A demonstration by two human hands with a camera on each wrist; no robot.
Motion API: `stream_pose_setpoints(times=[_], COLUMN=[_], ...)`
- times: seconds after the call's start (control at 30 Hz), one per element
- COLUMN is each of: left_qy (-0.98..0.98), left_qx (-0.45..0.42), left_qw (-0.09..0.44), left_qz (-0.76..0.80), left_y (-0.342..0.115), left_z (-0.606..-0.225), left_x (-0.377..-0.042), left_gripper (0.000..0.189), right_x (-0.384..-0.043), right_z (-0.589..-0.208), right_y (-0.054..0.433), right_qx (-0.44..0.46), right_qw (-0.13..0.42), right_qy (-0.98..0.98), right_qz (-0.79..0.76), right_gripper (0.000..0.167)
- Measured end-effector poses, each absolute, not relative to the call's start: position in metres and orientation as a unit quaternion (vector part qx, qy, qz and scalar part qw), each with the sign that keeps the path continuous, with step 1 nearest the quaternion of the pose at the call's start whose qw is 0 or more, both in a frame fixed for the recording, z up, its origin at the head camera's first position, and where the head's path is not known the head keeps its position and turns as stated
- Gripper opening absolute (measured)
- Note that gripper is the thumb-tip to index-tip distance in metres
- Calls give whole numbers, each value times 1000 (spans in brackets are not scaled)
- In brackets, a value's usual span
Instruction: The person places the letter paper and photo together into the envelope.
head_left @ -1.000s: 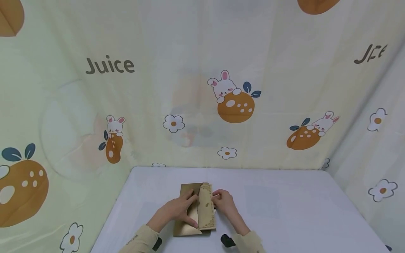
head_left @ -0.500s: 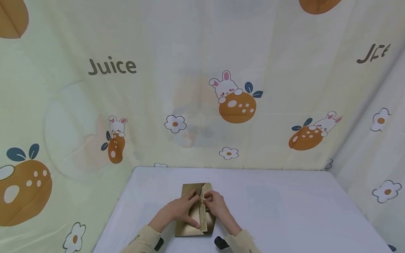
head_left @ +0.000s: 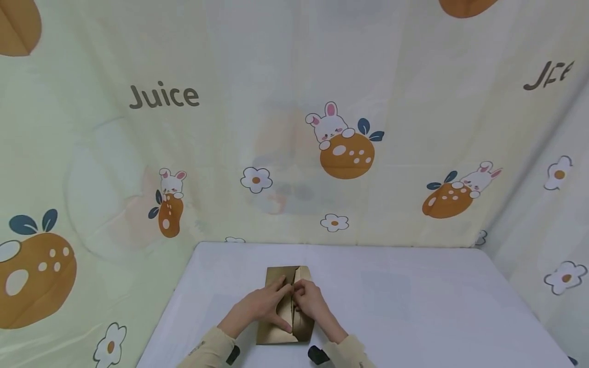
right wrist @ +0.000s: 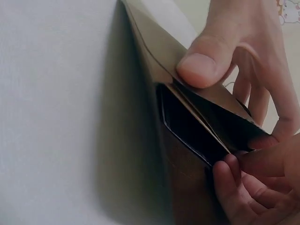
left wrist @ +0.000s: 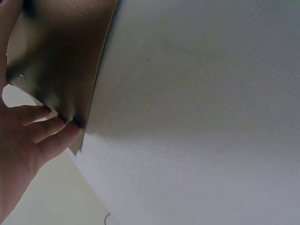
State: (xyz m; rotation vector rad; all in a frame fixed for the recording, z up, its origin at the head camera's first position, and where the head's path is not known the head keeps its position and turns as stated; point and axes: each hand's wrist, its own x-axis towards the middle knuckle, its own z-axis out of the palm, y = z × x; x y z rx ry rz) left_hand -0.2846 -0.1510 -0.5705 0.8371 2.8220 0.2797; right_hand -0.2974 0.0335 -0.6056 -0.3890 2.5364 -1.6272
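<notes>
A gold paper envelope (head_left: 276, 335) lies on the table under both hands. My left hand (head_left: 261, 307) rests on its left part, thumb and fingers spread along the pocket's opening. In the left wrist view several left fingertips (left wrist: 70, 131) touch the envelope's far edge. The left thumb (right wrist: 199, 68) presses near the opening in the right wrist view. My right hand (head_left: 311, 300) pinches the edge of a thin card (right wrist: 205, 125) at the pocket's mouth. Most of that card is inside the envelope, hidden from sight.
A white table (head_left: 405, 306) surrounds the envelope. Behind it hangs a pale curtain (head_left: 221, 128) printed with rabbits, oranges and flowers. Dark wrist-worn devices (head_left: 318, 354) sit near both cuffs.
My right hand has moved left, sliding the cream patterned card into the gold envelope until its printed face disappears from the head view. The left hand stays on the envelope.
</notes>
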Motion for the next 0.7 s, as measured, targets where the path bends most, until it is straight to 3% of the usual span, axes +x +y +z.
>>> stream_pose_setpoints(times=[0.37,0.7], left_qy=[949,952], left_qx=[292,292], left_qw=[87,63], left_qz=[85,62], left_y=[-150,-152], left_z=[-576,-578], left_x=[-287,-279], left_gripper=[98,108], right_x=[-293,-282], right_z=[-597,-602], right_y=[37,56], right_qx=[-158,-92], right_qw=[52,71], right_qy=[847,829], right_qz=[-504,-546], right_gripper=[11,23])
